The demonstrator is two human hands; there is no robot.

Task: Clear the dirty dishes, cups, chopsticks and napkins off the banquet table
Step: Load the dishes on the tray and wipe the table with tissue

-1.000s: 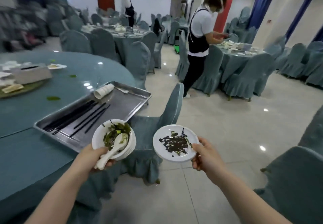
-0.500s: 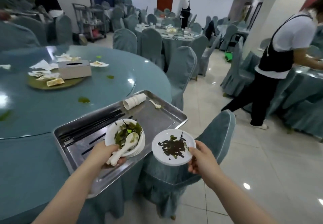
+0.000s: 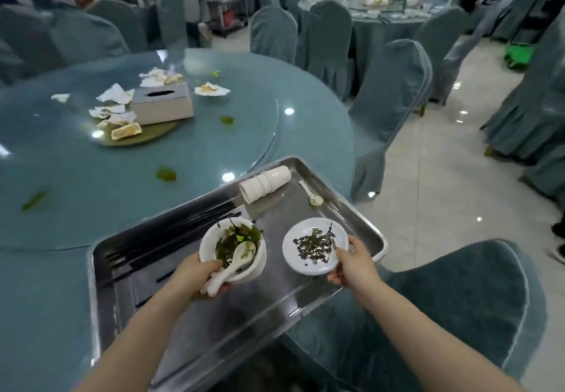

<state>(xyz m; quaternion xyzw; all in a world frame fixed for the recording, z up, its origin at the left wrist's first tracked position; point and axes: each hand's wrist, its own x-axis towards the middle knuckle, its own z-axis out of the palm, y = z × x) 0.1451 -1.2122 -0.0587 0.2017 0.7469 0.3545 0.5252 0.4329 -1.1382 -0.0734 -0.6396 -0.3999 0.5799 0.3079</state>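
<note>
Low in the middle of the frame, the left hand (image 3: 195,275) grips a stack of white bowls (image 3: 235,248), its fingers curled round the near rim and pinning the handle of a white spoon (image 3: 232,264) that lies in the leftover greens. Just to the right, the right hand (image 3: 351,261) pinches the near edge of a small white plate (image 3: 315,245) strewn with dark scraps. Both dishes hang over the metal tray (image 3: 360,208), which sits at the table's near edge with its lower right corner jutting out past the table (image 3: 183,159) above a covered chair (image 3: 458,300). On the tray lie black chopsticks (image 3: 171,232) at left, nested paper cups (image 3: 266,182) on their side at the top, and a second spoon (image 3: 312,194). Crumpled napkins (image 3: 113,110) and a tissue box (image 3: 163,102) wait at upper left on the table. The likeliest trouble, as I judge it, is weight set down on the overhanging corner tipping the tray off the edge. The plate, held only by its rim, could tilt and shed scraps onto the chair. The pinned spoon might slide out if the bowls lean, and the cups look free to roll.
</note>
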